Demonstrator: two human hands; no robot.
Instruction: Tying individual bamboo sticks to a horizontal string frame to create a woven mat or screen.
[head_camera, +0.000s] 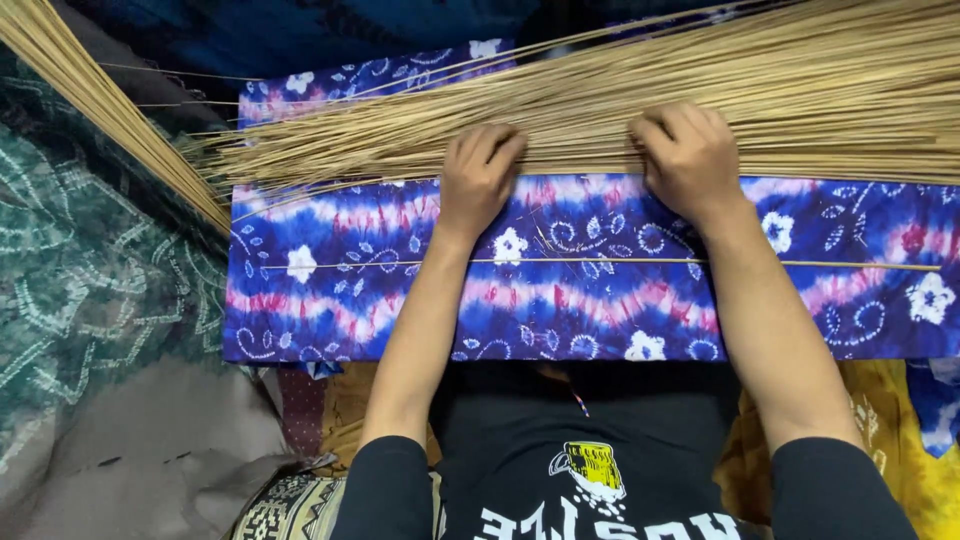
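Both hands, left (478, 175) and right (690, 160), curled, fingertips on thin, stiff tan sticks (800, 90) over tie-dyed cloth (560, 310).

We see bare forearms, dark navy sleeves (385, 490) pushed up near the elbows, and a black shirt (520, 450) with white lettering and a yellow mug graphic (592, 468).

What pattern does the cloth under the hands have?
The cloth is blue tie-dye with pink and white wavy bands and white flowers, seen in the head view.

One head-worn camera looks steeply down, close over the person's lap; it faces forward across a patterned cloth (600, 290)
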